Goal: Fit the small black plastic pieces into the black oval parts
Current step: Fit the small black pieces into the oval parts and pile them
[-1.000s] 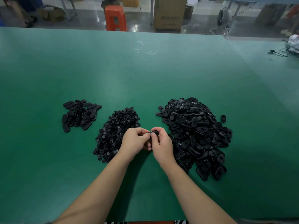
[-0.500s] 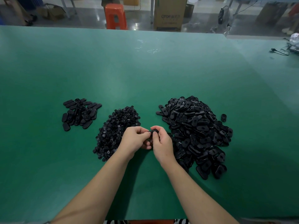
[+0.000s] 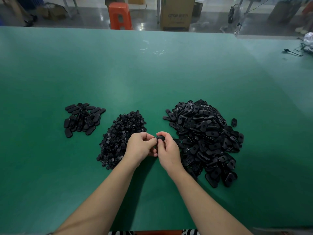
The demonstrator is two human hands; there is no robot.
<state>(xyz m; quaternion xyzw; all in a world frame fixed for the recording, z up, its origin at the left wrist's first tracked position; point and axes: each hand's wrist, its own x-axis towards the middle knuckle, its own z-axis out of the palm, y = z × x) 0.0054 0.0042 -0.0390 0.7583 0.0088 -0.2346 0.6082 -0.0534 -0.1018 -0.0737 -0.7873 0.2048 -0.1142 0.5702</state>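
Note:
My left hand (image 3: 141, 145) and my right hand (image 3: 168, 150) meet above the green table (image 3: 152, 78), between two heaps. Together they pinch one black oval part (image 3: 160, 137), of which only the top edge shows between the fingertips. Any small piece inside it is hidden by my fingers. A heap of small black plastic pieces (image 3: 118, 138) lies just left of my left hand. A large heap of black oval parts (image 3: 205, 138) lies right of my right hand. A smaller group of oval parts (image 3: 81, 119) sits further left.
One stray oval part (image 3: 234, 122) lies right of the large heap. A black cable (image 3: 293, 52) rests at the table's far right edge. Beyond the far edge stand an orange stool (image 3: 120, 16) and a cardboard box (image 3: 177, 13).
Both hands have stayed together on the oval part, with only slight finger shifts. The heaps have not moved.

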